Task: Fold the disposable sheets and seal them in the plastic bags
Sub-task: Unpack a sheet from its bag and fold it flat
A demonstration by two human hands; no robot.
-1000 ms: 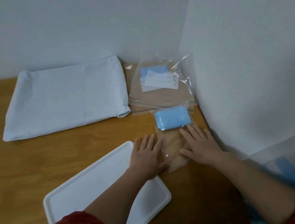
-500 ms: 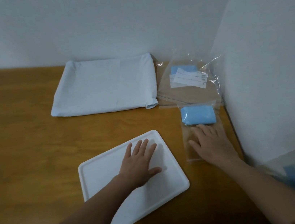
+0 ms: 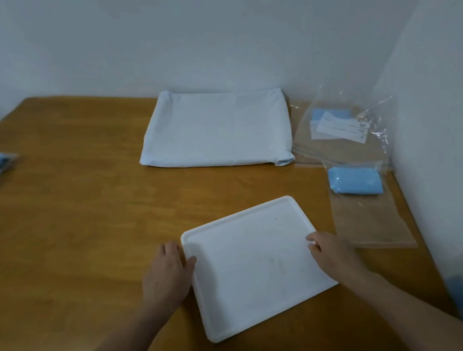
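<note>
Left hand (image 3: 166, 273) and right hand (image 3: 334, 251) grip the tray (image 3: 256, 276) rims; the sheet (image 3: 215, 130) (looks soft, light, floppy) wants lifting by its corners

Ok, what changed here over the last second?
Both hands left the bagged blue sheet: the left hand moved first onto the white tray, then the right hand followed. Each now grips a side edge of the tray. The bagged blue sheet, the folded white sheets and the spare bags lie as before.
</note>
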